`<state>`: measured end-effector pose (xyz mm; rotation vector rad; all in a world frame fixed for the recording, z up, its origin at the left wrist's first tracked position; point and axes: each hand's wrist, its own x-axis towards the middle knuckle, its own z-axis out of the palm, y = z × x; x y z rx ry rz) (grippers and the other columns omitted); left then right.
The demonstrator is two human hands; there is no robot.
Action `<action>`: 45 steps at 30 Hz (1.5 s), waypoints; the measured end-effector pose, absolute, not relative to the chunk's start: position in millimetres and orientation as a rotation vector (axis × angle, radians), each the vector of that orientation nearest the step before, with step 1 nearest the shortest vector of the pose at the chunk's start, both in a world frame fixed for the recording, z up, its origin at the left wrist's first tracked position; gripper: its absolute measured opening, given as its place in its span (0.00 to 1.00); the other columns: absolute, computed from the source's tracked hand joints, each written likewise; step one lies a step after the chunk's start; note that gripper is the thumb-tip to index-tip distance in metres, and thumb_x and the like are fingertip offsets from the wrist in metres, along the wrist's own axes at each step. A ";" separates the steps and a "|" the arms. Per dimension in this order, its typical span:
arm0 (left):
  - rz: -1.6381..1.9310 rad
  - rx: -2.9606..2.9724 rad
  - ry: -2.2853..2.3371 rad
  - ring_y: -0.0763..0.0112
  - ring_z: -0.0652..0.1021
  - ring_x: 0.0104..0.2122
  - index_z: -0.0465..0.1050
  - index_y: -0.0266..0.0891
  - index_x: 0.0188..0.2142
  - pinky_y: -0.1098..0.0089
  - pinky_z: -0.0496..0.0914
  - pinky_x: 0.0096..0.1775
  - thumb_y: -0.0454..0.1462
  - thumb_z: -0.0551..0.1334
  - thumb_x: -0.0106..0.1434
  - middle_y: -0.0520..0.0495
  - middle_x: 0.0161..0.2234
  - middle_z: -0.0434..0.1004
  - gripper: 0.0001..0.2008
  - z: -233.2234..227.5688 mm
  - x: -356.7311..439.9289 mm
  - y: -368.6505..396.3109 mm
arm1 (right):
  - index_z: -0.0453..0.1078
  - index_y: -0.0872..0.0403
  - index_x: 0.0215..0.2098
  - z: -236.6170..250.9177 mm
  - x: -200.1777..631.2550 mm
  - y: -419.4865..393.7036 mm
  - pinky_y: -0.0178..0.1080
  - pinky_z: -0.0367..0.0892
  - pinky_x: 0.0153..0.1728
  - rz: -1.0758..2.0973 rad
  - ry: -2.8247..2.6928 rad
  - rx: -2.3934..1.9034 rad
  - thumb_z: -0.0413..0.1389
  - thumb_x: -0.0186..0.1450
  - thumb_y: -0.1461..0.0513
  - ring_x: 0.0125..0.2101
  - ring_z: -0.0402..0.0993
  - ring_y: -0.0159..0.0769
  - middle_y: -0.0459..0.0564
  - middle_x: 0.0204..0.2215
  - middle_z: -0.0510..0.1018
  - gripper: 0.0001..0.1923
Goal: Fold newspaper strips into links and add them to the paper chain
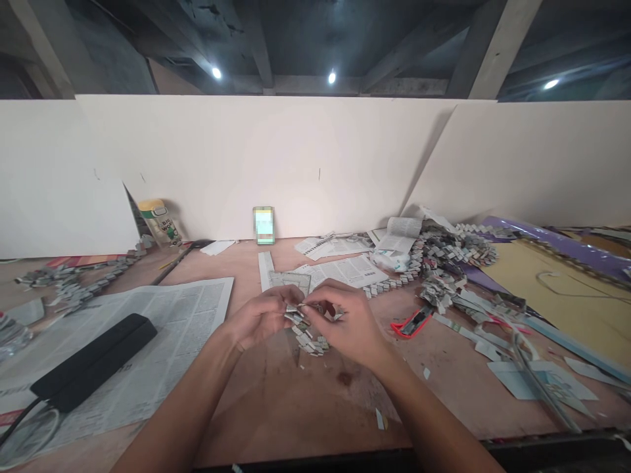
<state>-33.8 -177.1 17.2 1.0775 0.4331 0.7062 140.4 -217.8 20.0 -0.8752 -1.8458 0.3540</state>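
Head view: both hands meet over the middle of the worktop (276,407). Left hand (259,322) and right hand (348,328) both pinch the top end of a short woven paper chain (308,332) made of folded newspaper strips; fingers closed on it from either side. The chain's lower end hangs down between the hands, just above the wood; can't tell if it touches.

Left of the hands: open newspaper sheet (162,328) flat on the worktop, a black case (96,361) lying across its lower left part. Further left, a loose line of folded links (73,279). A yellow-lidded bottle (158,223) stands at the back wall.

Behind the hands: more printed pages (345,269), and a small bright-screened device (263,225) propped against the white board.

Right: red utility knife (411,323) near the right hand, apart from it. Beyond it, a big heap of finished woven chain (451,259). Far right, yellow sheet (566,289) with a purple sheet (557,246) behind it. Paper scraps (537,378) lie near the front edge.
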 end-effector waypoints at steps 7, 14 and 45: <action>0.709 1.432 0.606 0.68 0.72 0.29 0.75 0.34 0.35 0.71 0.66 0.30 0.34 0.63 0.55 0.45 0.29 0.73 0.08 25.1 -44.6 -177.9 | 0.70 0.54 0.28 19.6 141.1 -216.8 0.32 0.60 0.23 0.342 -1.827 -0.936 0.54 0.58 0.67 0.23 0.65 0.29 0.46 0.23 0.71 0.04; 0.700 1.770 0.708 0.66 0.74 0.32 0.76 0.37 0.37 0.71 0.67 0.34 0.38 0.60 0.59 0.44 0.32 0.76 0.09 30.6 -47.0 -174.7 | 0.67 0.53 0.29 17.2 143.2 -212.8 0.32 0.59 0.24 0.375 -1.817 -1.030 0.53 0.59 0.65 0.22 0.64 0.29 0.44 0.22 0.70 0.02; 0.935 1.349 0.548 0.69 0.77 0.28 0.77 0.40 0.38 0.69 0.72 0.33 0.37 0.66 0.56 0.46 0.31 0.77 0.10 20.8 -39.5 -197.4 | 0.52 0.49 0.36 0.0 132.9 -210.6 0.29 0.60 0.11 0.964 -1.451 -0.959 0.42 0.68 0.52 0.13 0.58 0.26 0.37 0.20 0.59 0.10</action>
